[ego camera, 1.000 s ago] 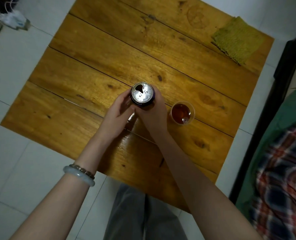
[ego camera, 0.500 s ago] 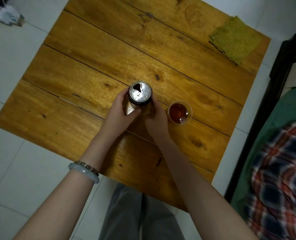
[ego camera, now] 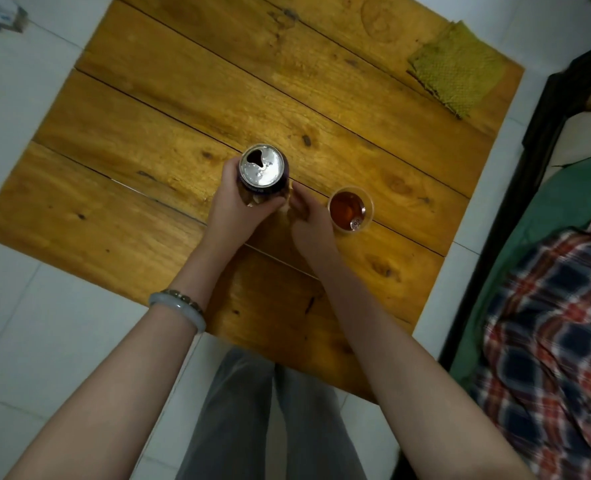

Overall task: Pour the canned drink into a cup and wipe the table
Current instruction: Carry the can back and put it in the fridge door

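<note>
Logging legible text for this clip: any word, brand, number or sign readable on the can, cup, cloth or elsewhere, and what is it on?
Nothing can be read.
Side of the can, below the rim: a faint band of print, too blurred to read.
Lid of the can: no legible marking.
The cup, cloth and table: no text visible.

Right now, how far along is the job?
Done: the cup holds brown drink. In hand: the left hand grips the opened can, upright. Left: wiping; the cloth lies untouched at the table's far corner.
</note>
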The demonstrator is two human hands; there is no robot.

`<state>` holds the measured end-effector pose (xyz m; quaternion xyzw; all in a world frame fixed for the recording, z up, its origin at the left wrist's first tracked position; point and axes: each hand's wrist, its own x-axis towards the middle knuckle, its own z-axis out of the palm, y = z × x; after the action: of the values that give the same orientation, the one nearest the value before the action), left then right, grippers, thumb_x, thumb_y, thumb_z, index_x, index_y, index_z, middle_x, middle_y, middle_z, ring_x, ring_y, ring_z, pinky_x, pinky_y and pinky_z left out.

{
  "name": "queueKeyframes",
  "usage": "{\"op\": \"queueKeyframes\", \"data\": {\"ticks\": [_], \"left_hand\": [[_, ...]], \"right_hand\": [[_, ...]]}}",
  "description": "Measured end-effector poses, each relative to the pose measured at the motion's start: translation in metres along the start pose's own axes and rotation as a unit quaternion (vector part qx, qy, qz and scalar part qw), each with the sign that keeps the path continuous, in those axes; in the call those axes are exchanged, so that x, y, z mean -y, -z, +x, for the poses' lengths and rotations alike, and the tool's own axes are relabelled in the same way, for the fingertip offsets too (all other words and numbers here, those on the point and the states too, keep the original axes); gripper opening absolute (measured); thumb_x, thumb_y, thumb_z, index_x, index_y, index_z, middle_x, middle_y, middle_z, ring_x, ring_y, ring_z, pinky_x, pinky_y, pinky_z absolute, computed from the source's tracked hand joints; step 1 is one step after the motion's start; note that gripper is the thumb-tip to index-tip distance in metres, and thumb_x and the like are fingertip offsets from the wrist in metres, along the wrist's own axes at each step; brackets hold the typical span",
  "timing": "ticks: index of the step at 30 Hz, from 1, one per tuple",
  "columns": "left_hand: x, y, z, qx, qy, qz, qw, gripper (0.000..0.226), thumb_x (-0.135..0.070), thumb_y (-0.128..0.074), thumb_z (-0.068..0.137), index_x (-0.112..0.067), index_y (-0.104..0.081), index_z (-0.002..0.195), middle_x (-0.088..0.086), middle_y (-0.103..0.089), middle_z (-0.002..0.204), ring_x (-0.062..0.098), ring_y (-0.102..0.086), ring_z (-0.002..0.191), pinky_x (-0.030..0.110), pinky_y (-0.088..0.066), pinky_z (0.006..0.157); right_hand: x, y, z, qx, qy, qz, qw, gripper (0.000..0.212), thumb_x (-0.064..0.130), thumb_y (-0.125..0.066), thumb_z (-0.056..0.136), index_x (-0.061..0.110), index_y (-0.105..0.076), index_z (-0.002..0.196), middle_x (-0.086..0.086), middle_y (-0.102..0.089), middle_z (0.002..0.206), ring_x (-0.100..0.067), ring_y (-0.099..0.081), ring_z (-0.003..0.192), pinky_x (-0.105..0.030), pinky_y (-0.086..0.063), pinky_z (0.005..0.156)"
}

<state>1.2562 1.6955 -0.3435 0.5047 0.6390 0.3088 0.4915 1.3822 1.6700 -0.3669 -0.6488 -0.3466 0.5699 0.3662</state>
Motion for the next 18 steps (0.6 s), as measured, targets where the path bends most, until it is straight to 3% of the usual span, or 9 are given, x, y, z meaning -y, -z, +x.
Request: {"op": "queueKeyframes", "data": {"ticks": [3,5,7,11,14,18], "left_hand": [[-0.021,0.02,-0.019,0.014,-0.005,-0.013,1.0,0.068,-0.004,-0.078,0.072,-0.006,-0.04,0.128,-0.023,-0.047,0.106,-0.031,-0.044,0.09,0.0,-0.04,0.074],[-0.036,0.036,-0.036,0.023,-0.011,-0.015,1.0,0.067,-0.004,-0.077,0.073,-0.008,-0.039,0.128,-0.023,-0.046,0.107,-0.033,-0.043,0.088,-0.001,-0.04,0.073],[-0.051,0.053,-0.053,0.02,-0.012,-0.018,1.0,0.067,-0.005,-0.077,0.073,-0.01,-0.039,0.128,-0.023,-0.046,0.109,-0.031,-0.044,0.09,0.0,-0.042,0.074],[-0.082,0.087,-0.091,-0.021,-0.027,-0.012,0.999,0.069,-0.009,-0.079,0.071,-0.02,-0.038,0.125,-0.027,-0.044,0.11,-0.031,-0.04,0.096,-0.002,-0.039,0.077],[-0.108,0.109,-0.126,-0.059,-0.032,-0.015,0.998,0.072,-0.01,-0.08,0.07,-0.024,-0.036,0.125,-0.027,-0.043,0.111,-0.031,-0.04,0.093,-0.004,-0.037,0.074],[-0.138,0.133,-0.178,-0.113,-0.041,-0.02,0.993,0.071,-0.015,-0.082,0.068,-0.027,-0.038,0.122,-0.027,-0.046,0.111,-0.026,-0.043,0.096,-0.002,-0.038,0.075]], "right_hand": [[0.019,0.001,-0.014,0.021,-0.025,0.029,0.999,0.053,-0.023,-0.039,0.083,0.0,-0.05,0.129,-0.014,-0.058,0.127,-0.019,-0.054,0.119,-0.019,-0.048,0.09],[0.04,0.0,-0.028,0.057,-0.043,0.086,0.994,0.044,-0.019,-0.04,0.085,0.011,-0.063,0.109,-0.01,-0.065,0.113,-0.02,-0.058,0.111,-0.032,-0.046,0.096],[0.063,-0.001,-0.046,0.098,-0.073,0.162,0.979,0.047,-0.02,-0.038,0.084,0.017,-0.064,0.097,-0.007,-0.066,0.106,-0.022,-0.059,0.109,-0.036,-0.044,0.1],[0.099,-0.004,-0.076,0.167,-0.145,0.237,0.946,0.045,-0.021,-0.036,0.08,0.002,-0.058,0.112,-0.015,-0.062,0.118,-0.025,-0.056,0.118,-0.037,-0.041,0.106],[0.126,-0.007,-0.101,0.214,-0.171,0.283,0.919,0.045,-0.015,-0.041,0.081,-0.008,-0.049,0.125,-0.021,-0.058,0.125,-0.028,-0.056,0.118,-0.033,-0.047,0.099],[0.166,-0.013,-0.144,0.266,-0.18,0.266,0.909,0.038,-0.003,-0.042,0.09,-0.01,-0.046,0.127,-0.023,-0.058,0.123,-0.028,-0.06,0.112,-0.03,-0.051,0.094]]}}
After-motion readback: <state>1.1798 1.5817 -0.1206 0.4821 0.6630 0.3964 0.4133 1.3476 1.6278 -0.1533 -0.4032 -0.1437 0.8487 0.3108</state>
